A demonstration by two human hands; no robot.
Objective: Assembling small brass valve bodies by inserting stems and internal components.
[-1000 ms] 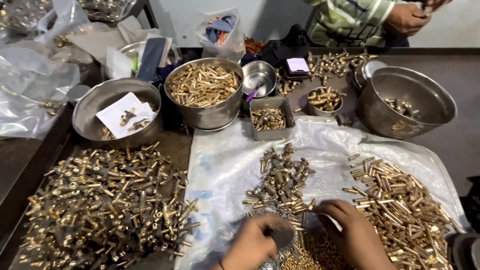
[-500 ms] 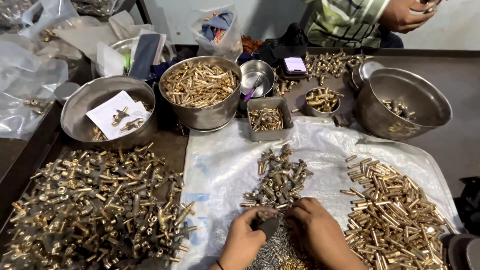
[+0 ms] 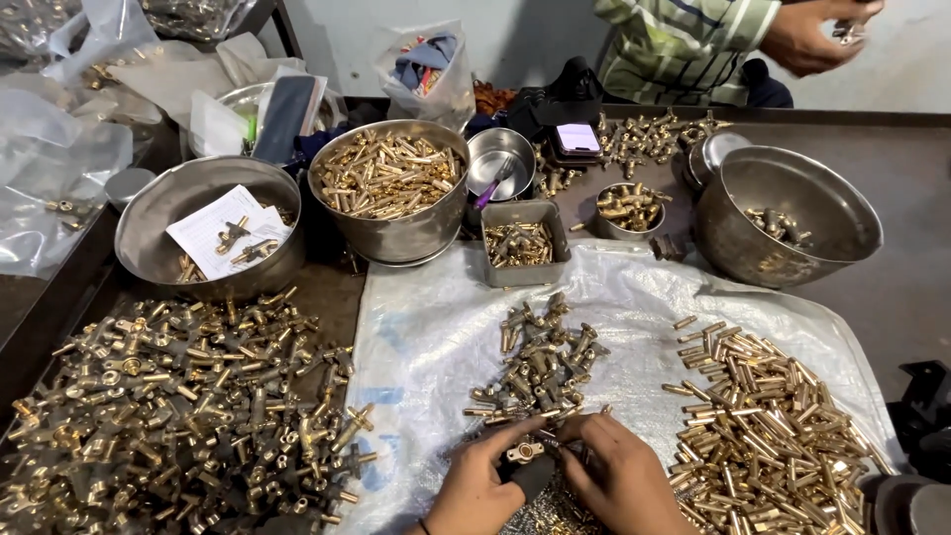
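Note:
My left hand [image 3: 483,481] and my right hand [image 3: 619,478] meet at the bottom middle over a white plastic sheet [image 3: 436,327]. Together they pinch a small brass fitting [image 3: 523,452], fingertips touching it from both sides. Just beyond the fingers lies a small heap of brass fittings [image 3: 540,362]. Under my hands lies a pile of tiny metal parts [image 3: 550,515], partly hidden. A heap of brass tubes [image 3: 768,436] lies right of my right hand.
A large spread of brass valve bodies [image 3: 168,406] covers the left. Steel bowls stand behind: one with papers [image 3: 149,213], one full of brass pins [image 3: 391,178], a big one at right [image 3: 832,213]. Another person in a striped shirt [image 3: 684,45] works at the far edge.
The view has shifted slightly. My two hands have drawn closer together and now pinch a brass fitting between the fingertips, nearer the small heap.

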